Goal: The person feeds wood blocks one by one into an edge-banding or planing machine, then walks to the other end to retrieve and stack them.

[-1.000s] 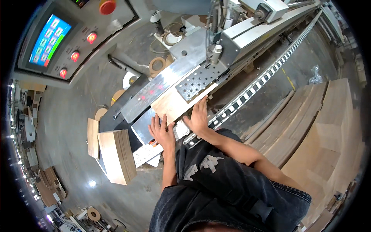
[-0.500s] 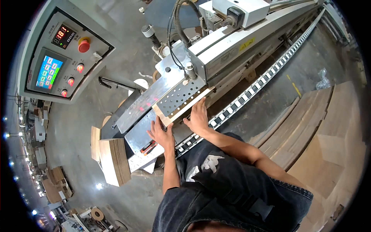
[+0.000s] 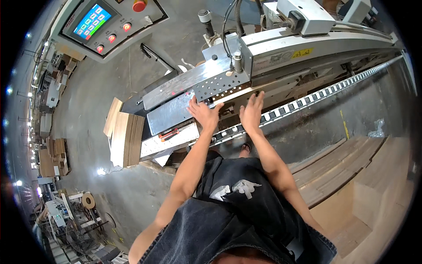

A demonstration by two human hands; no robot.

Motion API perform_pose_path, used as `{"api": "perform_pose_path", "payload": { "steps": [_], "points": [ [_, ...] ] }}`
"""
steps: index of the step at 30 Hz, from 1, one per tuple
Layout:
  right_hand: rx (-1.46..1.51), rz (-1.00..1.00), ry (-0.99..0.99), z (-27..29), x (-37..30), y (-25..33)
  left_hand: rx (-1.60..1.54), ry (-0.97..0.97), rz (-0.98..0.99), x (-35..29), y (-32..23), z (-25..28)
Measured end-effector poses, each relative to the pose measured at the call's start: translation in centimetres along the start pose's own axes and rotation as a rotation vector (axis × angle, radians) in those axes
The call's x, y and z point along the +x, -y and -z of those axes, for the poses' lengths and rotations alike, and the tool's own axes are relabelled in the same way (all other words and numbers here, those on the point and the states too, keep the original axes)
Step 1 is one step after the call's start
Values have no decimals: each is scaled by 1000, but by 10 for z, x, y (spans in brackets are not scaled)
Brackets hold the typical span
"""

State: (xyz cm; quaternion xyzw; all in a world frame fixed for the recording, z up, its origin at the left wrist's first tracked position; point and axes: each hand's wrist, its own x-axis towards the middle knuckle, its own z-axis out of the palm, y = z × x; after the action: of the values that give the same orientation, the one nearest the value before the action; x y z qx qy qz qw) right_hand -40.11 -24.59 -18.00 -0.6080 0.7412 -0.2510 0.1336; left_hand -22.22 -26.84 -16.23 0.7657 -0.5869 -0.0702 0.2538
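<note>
My left hand is open, fingers spread, at the near edge of the smooth metal plate, close to the perforated metal plate. My right hand is open further right, fingers stretched toward the machine's side. Neither hand holds anything. A pale wooden board lies under the perforated plate, with only its narrow near edge showing. Whether the right fingertips touch the board, I cannot tell. Left of my left hand lies a red-handled hand tool on a white surface.
The long white machine runs to the far right, with a roller track along its near side. Stacked wooden boards stand left, under the control panel. More long boards lie at the right.
The board has slid right along the machine, under the perforated plate. Both hands have come away from its edge and their fingers are spread. The head view has turned and shifted.
</note>
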Motion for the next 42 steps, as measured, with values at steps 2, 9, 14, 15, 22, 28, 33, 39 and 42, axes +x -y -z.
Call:
{"api": "perform_pose_path", "payload": {
  "steps": [2,9,14,15,22,28,33,39,42],
  "points": [
    [-19,86,-47,0,-7,3,15,28,57,0,-20,-13],
    [27,102,-74,-4,-7,8,55,118,-11,-21,-23,-14],
    [69,188,-91,0,-18,9,4,-37,-57,-71,46,46],
    [45,207,-103,-1,-14,5,-5,-13,-24,-76,50,66],
    [7,137,47,-2,-12,7,28,-407,248,-107,157,170],
    [-40,108,32,-3,-12,17,172,-526,363,-85,254,233],
    [-86,107,-3,-8,-9,19,254,-358,307,-31,343,287],
    [-85,-17,-130,-16,-46,40,200,-58,281,8,407,316],
    [-9,-39,-237,-27,-78,69,146,-5,250,8,421,321]
  ]
}}
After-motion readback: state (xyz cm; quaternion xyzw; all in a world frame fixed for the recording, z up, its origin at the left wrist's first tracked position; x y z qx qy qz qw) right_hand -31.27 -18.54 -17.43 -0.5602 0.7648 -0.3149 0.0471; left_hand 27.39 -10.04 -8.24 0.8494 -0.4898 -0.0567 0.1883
